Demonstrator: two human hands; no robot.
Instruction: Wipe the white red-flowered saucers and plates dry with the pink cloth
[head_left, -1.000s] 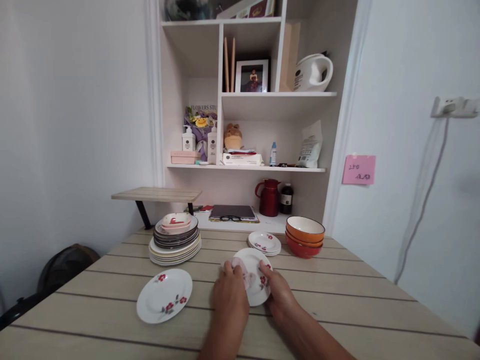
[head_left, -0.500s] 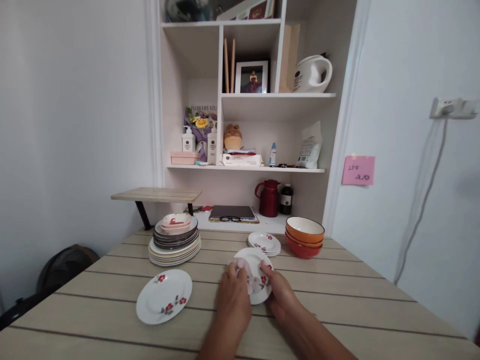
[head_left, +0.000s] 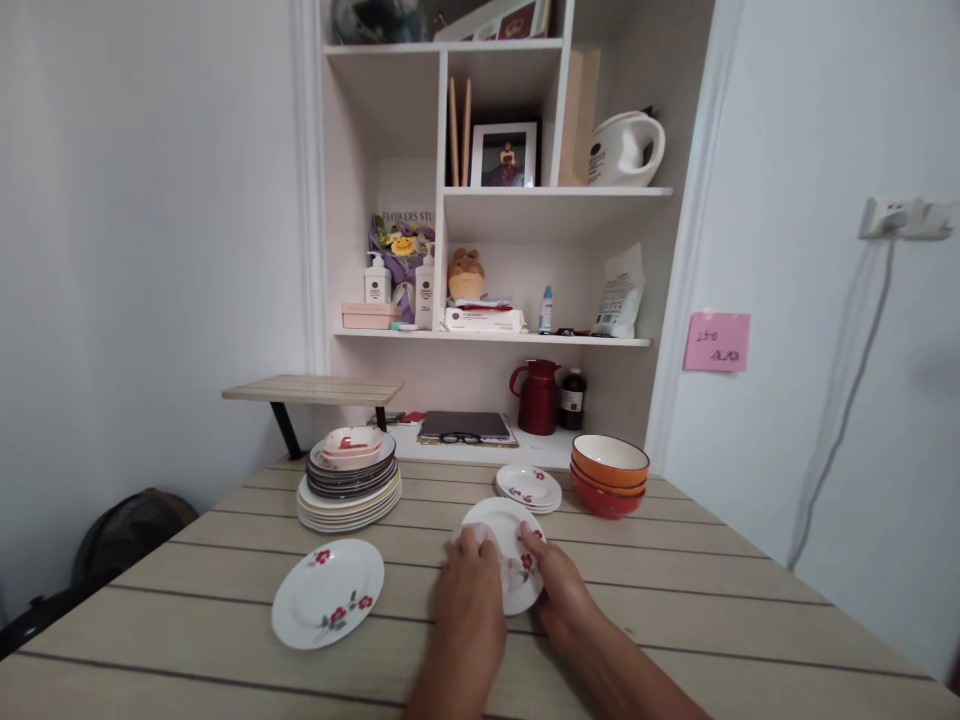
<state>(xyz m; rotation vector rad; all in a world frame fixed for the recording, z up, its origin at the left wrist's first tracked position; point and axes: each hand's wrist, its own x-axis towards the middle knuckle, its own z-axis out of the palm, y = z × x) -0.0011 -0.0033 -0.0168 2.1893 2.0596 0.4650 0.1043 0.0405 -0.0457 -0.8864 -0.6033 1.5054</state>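
My right hand grips the right edge of a small white plate with red flowers, its thumb on top, and holds it tilted above the table. In my left hand is a pale pink cloth, pressed against the left part of the plate's face; the hand hides part of the cloth. A similar flowered plate lies on the table to the left. Just behind the held plate is a short stack of small flowered plates.
At the back left stands a stack of plates topped by small square dishes. Nested orange and red bowls are at the back right. Beyond are a low wooden stand, a red jug and a dark laptop.
My left hand has shifted slightly with the cloth on the plate. The held plate has moved a little left and tilted slightly. The other dishes have not moved.
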